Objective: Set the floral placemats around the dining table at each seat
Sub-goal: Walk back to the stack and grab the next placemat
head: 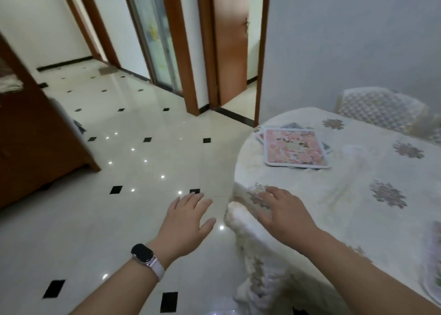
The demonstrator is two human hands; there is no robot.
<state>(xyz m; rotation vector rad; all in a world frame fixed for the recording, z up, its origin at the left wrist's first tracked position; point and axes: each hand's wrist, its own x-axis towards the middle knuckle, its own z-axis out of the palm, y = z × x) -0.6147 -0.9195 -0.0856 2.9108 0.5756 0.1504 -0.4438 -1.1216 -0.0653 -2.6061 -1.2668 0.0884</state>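
Note:
A stack of pink floral placemats point(294, 147) lies near the far left edge of the round dining table point(346, 186), which wears a cream cloth with brown flower motifs. Another placemat point(435, 262) shows partly at the right frame edge, on the table's near side. My left hand point(185, 224), with a watch on its wrist, hovers over the floor left of the table, fingers spread and empty. My right hand point(284, 212) is over the table's left edge, fingers apart, holding nothing. Both hands are well short of the stack.
A chair with a patterned cover point(379, 107) stands behind the table by the wall. A brown wooden cabinet point(31, 147) stands at the left. Glossy tiled floor point(133, 152) stretches toward several doorways at the back.

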